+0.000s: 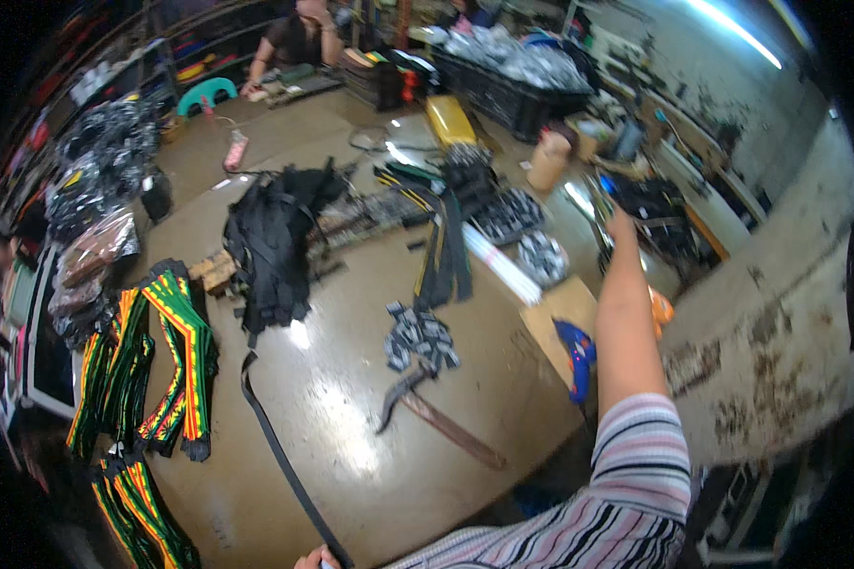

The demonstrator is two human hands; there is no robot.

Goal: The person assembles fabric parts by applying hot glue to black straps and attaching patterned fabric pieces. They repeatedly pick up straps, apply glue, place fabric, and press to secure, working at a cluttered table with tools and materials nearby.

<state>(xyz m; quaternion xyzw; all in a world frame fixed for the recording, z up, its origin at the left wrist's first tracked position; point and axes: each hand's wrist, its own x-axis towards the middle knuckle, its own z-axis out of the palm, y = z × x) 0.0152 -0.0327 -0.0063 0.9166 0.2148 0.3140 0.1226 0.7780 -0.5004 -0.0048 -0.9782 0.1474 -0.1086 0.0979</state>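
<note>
I see my left hand (315, 559) at the black strap (291, 474), too cropped to tell its grip; the strap runs up the table (218, 517) toward a black bundle (270, 242). My right hand (621, 225) stretches far out by a blue object (607, 184), its closure unclear to me

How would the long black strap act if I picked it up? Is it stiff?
Probably floppy: the strap curves near its far end. It's likely light, as it looks thin and narrow. It seems to lie flat on the table, so it probably won't roll.
</note>
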